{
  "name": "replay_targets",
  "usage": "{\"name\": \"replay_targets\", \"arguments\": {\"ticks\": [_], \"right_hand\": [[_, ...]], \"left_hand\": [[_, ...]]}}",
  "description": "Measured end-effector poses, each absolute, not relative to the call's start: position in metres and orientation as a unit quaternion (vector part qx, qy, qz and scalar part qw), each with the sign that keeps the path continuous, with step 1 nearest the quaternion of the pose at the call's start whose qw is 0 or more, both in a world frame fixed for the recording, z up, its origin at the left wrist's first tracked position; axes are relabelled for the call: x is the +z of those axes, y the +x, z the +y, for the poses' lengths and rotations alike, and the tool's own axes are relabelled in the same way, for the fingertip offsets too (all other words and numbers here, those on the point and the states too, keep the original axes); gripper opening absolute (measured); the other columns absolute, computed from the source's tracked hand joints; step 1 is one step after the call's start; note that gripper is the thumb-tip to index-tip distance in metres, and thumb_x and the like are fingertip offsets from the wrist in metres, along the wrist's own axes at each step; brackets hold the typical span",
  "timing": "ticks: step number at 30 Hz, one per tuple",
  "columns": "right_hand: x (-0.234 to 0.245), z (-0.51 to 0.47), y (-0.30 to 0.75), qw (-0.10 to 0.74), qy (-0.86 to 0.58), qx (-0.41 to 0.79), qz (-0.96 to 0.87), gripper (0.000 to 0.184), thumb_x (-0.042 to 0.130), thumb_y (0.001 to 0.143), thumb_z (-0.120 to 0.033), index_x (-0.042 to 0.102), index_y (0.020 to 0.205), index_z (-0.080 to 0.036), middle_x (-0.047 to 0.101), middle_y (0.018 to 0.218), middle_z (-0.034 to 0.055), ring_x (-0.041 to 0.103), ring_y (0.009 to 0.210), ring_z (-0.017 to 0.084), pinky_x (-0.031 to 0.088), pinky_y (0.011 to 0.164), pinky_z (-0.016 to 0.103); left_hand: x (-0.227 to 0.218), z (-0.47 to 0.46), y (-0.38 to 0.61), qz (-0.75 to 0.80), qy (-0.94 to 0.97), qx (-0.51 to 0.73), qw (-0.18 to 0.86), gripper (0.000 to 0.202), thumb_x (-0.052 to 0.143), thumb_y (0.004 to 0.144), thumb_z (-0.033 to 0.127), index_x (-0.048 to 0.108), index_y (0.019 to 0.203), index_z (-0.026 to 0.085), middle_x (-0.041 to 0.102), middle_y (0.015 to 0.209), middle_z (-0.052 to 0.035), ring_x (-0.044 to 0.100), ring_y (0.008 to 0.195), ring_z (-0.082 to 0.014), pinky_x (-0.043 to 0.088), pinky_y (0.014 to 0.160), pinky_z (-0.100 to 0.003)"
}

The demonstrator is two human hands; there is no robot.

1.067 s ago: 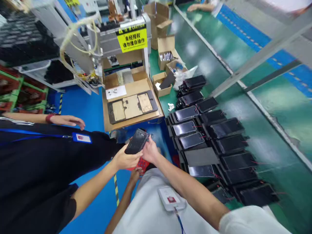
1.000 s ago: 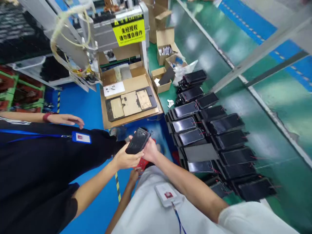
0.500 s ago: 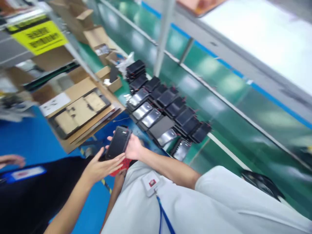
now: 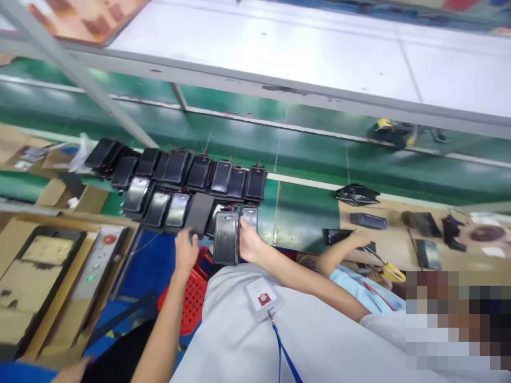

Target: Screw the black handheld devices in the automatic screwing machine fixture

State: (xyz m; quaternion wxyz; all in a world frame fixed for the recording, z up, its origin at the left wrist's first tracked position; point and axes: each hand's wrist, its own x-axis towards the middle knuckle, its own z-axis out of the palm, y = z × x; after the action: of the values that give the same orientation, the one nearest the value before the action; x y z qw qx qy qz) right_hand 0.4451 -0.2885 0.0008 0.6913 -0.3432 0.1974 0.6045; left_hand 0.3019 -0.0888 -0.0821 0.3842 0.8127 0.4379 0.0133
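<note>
My right hand [image 4: 250, 242] is closed on the right edge of a black rectangular unit [image 4: 226, 238] with a rounded frame and a flat face, held in front of my white shirt. Fingers apart, my left hand [image 4: 187, 249] hangs to the left of that unit, not touching it and holding nothing. Just beyond both hands, rows of similar black units [image 4: 199, 170] lie close together, some with shiny faces and red wire ends. A plain dark grey slab [image 4: 199, 213] lies among them, near my left fingertips.
Below my left hand is a red perforated plastic piece [image 4: 194, 300]. Cardboard with a black frame [image 4: 51, 247] lies at left. A white-topped table [image 4: 279, 48] spans the back. At right, a co-worker's arm [image 4: 343, 250] reaches over a brown work surface [image 4: 383, 213] near a yellow-handled tool [image 4: 393, 272].
My view has swung right, bringing the co-worker's bench into sight. My left hand has come off the black unit, which my right hand now holds alone.
</note>
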Motion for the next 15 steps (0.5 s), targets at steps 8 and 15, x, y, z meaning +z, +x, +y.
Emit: {"name": "replay_targets", "arguments": {"ticks": [8, 15], "right_hand": [[0.039, -0.381, 0.474, 0.793, -0.316, 0.487, 0.186, 0.07, 0.029, 0.105, -0.071, 0.066, 0.129, -0.017, 0.077, 0.105, 0.0114, 0.073, 0.096, 0.028, 0.059, 0.092, 0.047], [0.038, -0.397, 0.478, 0.826, -0.311, 0.394, 0.257, 0.069, 0.03, 0.105, -0.069, 0.073, 0.113, -0.016, 0.076, 0.085, 0.0088, 0.072, 0.078, 0.026, 0.06, 0.08, 0.042]], "left_hand": [[-0.089, -0.059, 0.405, 0.387, 0.898, -0.068, 0.197, 0.084, 0.067, 0.078, 0.045, 0.048, 0.142, -0.006, 0.05, 0.143, -0.0391, 0.042, 0.141, -0.0538, 0.034, 0.114, -0.066], [-0.059, -0.061, 0.412, 0.327, 0.911, -0.13, 0.216, 0.058, 0.057, 0.08, 0.049, 0.067, 0.117, 0.006, 0.072, 0.104, -0.0291, 0.065, 0.114, -0.0559, 0.05, 0.097, -0.068]]}}
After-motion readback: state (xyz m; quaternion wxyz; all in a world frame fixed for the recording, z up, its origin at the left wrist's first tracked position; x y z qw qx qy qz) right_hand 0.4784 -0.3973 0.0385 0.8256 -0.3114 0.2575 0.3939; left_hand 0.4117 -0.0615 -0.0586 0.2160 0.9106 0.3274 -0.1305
